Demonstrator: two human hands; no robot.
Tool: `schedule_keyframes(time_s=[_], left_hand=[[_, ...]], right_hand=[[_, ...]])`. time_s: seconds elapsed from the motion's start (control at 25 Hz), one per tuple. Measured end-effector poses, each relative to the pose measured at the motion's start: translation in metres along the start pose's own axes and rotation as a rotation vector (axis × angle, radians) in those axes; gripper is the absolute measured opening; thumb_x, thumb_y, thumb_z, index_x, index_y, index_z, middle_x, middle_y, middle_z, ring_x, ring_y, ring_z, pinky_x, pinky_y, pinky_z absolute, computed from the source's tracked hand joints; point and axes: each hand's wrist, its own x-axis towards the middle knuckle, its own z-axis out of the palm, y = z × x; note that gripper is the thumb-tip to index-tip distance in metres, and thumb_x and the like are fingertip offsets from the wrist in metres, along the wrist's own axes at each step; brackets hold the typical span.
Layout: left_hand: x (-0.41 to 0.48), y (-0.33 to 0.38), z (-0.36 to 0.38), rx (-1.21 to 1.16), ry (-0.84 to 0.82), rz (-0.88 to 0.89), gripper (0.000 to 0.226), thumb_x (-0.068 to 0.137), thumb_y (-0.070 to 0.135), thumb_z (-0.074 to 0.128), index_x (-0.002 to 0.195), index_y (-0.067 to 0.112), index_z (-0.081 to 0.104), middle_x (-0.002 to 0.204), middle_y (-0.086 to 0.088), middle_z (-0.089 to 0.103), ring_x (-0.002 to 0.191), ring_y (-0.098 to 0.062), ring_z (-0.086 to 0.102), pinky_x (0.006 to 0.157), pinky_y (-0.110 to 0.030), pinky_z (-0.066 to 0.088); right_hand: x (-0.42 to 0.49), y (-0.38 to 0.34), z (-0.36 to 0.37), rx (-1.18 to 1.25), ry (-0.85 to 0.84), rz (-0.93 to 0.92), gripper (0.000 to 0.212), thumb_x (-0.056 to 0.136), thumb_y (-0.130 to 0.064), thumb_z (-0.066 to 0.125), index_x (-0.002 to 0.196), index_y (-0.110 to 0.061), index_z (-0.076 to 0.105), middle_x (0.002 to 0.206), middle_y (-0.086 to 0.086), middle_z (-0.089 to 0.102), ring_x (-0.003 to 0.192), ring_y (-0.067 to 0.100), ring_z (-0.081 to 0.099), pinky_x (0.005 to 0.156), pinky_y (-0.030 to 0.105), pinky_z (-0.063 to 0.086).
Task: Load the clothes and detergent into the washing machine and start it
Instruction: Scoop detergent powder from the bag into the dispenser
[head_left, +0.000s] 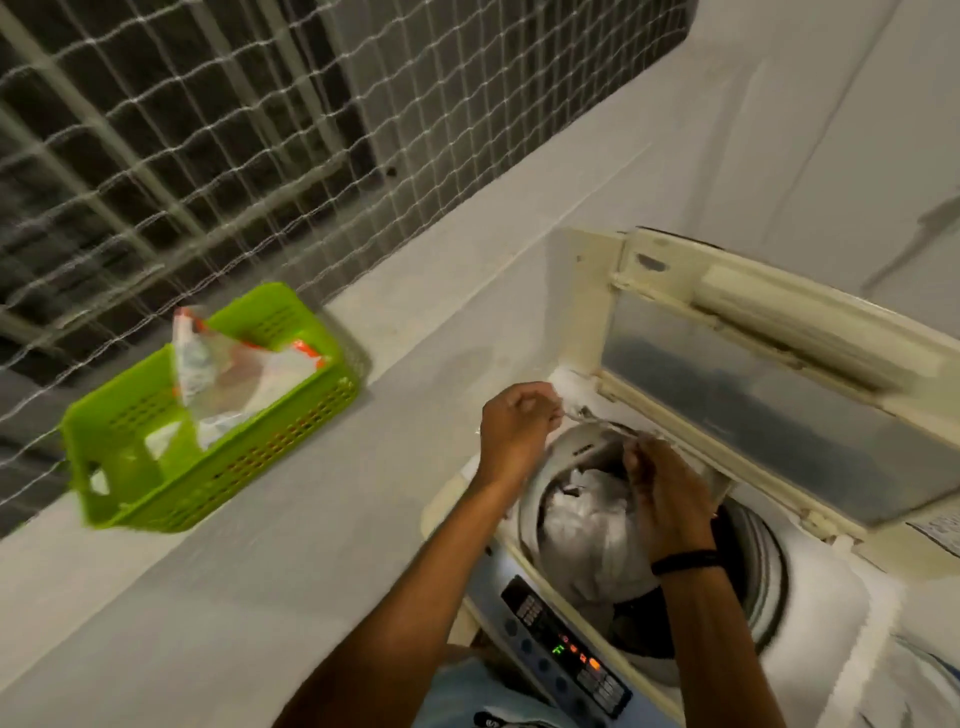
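A top-loading washing machine (826, 618) stands at the lower right with its lid (769, 395) raised. White and dark clothes (592, 525) fill its drum. My left hand (511, 428) and my right hand (662, 496) hover over the drum's back rim, both with curled fingers pinching a thin, blurred item (597, 418) stretched between them; what it is I cannot tell. A dark band circles my right wrist. The control panel (566, 654) at the front shows lit green and orange indicators.
A green plastic basket (218, 457) holding a white and orange packet (234, 374) sits on the white ledge (260, 571) at the left, under a netted window grille (208, 130). White walls stand behind and right of the machine.
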Motion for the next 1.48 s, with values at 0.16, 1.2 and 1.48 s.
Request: schedule_keyframes(time_s=[0.16, 1.2, 1.48], left_hand=[[-0.034, 0.067, -0.091, 0.038, 0.202, 0.385, 0.013, 0.091, 0.006, 0.066, 0.102, 0.011, 0.072, 0.089, -0.006, 0.074, 0.082, -0.018, 0.07, 0.083, -0.033, 0.059], [-0.019, 0.1, -0.317, 0.963, 0.266, 0.036, 0.022, 0.078, 0.022, 0.077, 0.081, 0.04, 0.064, 0.121, 0.007, 0.055, 0.105, -0.022, 0.06, 0.084, -0.029, 0.05], [-0.018, 0.093, -0.326, 0.788, 0.31, 0.081, 0.012, 0.071, 0.016, 0.078, 0.072, 0.026, 0.07, 0.088, 0.014, 0.062, 0.077, -0.001, 0.06, 0.065, -0.015, 0.046]], right_hand=[[-0.031, -0.047, 0.09, 0.244, -0.202, -0.011, 0.013, 0.089, -0.013, 0.064, 0.1, -0.006, 0.068, 0.081, 0.001, 0.066, 0.071, 0.006, 0.063, 0.064, 0.014, 0.054], [-0.064, -0.066, 0.392, -1.474, -0.658, -1.005, 0.012, 0.084, -0.02, 0.069, 0.092, -0.016, 0.077, 0.095, 0.008, 0.074, 0.077, 0.022, 0.058, 0.08, 0.03, 0.043], [-0.066, -0.047, 0.409, -1.452, -0.853, -0.553, 0.012, 0.085, -0.017, 0.064, 0.084, -0.016, 0.076, 0.08, 0.0, 0.076, 0.073, 0.012, 0.072, 0.086, 0.033, 0.057]])
